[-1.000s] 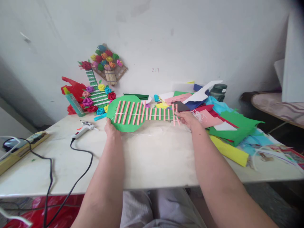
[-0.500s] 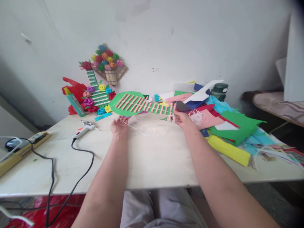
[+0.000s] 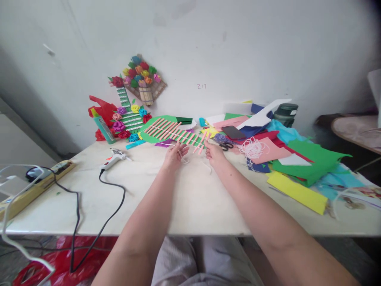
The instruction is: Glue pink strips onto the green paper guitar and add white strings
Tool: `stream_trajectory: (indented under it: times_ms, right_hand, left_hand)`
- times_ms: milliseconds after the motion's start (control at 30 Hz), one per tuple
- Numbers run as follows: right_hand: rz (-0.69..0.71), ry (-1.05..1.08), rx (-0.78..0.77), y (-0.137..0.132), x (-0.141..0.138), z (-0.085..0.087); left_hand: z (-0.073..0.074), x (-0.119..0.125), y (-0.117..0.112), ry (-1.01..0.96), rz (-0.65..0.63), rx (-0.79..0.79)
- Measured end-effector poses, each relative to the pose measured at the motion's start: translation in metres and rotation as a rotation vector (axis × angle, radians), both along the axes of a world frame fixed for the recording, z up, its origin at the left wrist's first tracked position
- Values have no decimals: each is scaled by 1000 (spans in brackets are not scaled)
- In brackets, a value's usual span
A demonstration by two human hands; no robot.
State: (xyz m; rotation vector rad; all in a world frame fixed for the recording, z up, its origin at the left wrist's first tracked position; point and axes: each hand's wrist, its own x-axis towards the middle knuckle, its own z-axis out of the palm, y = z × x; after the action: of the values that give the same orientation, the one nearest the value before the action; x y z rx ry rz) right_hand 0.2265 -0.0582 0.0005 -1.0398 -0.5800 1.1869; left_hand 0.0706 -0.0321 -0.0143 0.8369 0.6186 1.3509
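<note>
A green guitar-shaped cutout [image 3: 153,137] is held tilted above the table. Pink rolled-paper sticks [image 3: 166,130] lie across it in a row, and a white string [image 3: 186,137] runs along its length. My right hand [image 3: 214,153] grips the narrow end by thumb and fingers, near the last pink sticks. Below the neck is my left hand [image 3: 176,155], palm turned up and fingers curled, with a loose length of the string between them. That string's tail hangs in a small loop beside the fingers.
A glue gun [image 3: 114,159] with a black cord lies left, near a power strip [image 3: 38,188]. Behind stand a glue bottle [image 3: 103,126] and a flower-decorated guitar [image 3: 127,115]. Coloured sheets [image 3: 312,159], tangled string [image 3: 253,147], scissors [image 3: 226,146] and a phone [image 3: 233,132] are right.
My left hand has moved right, from under the wide body to below the neck, drawing string along. My right hand and the narrow end have come slightly left and lower. The view has shifted a little.
</note>
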Motion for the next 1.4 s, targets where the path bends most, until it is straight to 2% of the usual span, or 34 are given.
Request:
stream_trajectory:
  times_ms: [200,467,700,833,1000,1200,1400]
  right_hand:
    - [-4,-30,22,-6,-19,-5]
    - [8,-89,30,-6,-25,-11]
    - [-12,-153,37,-5,-27,-14]
    - [-10,-245,34,-3,-27,-19]
    - [8,-404,48,-4,-32,-21]
    - [121,-614,32,-6,-19,-12]
    - [383,-757,26,-7,10,-3]
  left_hand:
    - [2,1,-5,2,49,81]
    - [1,2,-4,-26,59,102]
    - [-2,0,-1,50,90,93]
    - [1,1,-3,41,110,69]
    - [5,1,-7,47,210,64]
    - [-2,-4,2,56,271,122]
    - [-2,-10,6,82,353,106]
